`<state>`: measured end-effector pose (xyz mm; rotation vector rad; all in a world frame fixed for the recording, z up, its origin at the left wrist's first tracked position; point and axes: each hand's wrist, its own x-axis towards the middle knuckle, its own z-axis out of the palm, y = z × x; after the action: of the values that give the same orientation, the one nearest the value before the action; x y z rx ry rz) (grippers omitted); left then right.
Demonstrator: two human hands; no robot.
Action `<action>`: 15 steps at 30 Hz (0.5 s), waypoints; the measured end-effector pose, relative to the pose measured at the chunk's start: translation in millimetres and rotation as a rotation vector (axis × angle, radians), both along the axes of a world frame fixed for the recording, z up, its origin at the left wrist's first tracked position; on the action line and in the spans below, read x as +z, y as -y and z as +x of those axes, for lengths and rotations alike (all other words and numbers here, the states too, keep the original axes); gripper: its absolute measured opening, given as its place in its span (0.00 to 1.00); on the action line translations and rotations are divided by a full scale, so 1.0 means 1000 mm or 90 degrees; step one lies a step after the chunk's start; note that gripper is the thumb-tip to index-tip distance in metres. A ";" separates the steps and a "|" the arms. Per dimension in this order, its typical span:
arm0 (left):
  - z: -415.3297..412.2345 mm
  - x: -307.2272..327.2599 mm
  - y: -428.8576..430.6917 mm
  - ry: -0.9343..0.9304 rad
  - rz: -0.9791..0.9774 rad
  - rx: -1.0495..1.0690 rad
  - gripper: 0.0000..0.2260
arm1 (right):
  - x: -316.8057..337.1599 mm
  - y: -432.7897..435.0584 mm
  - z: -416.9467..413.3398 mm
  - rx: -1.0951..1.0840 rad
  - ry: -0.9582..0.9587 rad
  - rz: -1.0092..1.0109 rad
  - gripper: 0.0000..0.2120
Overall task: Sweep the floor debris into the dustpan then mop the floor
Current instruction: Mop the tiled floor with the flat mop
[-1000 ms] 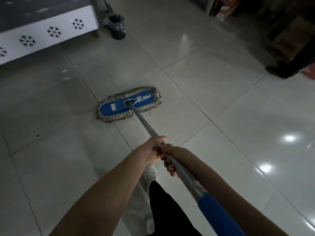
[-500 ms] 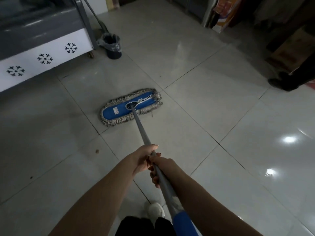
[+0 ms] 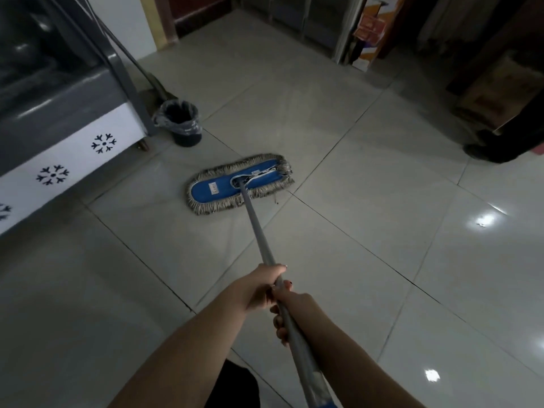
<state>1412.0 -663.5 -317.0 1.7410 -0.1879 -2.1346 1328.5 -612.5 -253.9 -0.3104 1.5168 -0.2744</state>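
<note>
Gripping mop handle point(image 3: 259, 240): both hands point(image 3: 273, 298) clamped | bin point(image 3: 181, 123): bag-lined, contents seemingly too dark to tell

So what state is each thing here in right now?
Mop head: flat on the tiled floor, across a tile joint.
Mop handle: tilted, gripped by both hands.
Left hand: closed round the handle.
Right hand: closed round the handle, just below the left.
Bin: upright, bag-lined, beside the freezer cabinet.

Blue mop head point(image 3: 240, 184), grey fringe; white freezer point(image 3: 73, 154), black snowflakes
</note>
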 end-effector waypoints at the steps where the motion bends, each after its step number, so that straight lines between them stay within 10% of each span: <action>1: 0.017 0.001 0.018 0.004 0.002 -0.013 0.08 | 0.000 0.017 0.019 -0.009 -0.006 0.006 0.17; 15: 0.118 0.018 0.267 -0.059 -0.020 -0.097 0.08 | 0.028 0.269 0.122 0.004 -0.065 0.001 0.17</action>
<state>1530.2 -930.0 -298.9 1.6527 -0.3367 -2.3014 1450.6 -881.2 -226.1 -0.3319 1.6162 -0.2548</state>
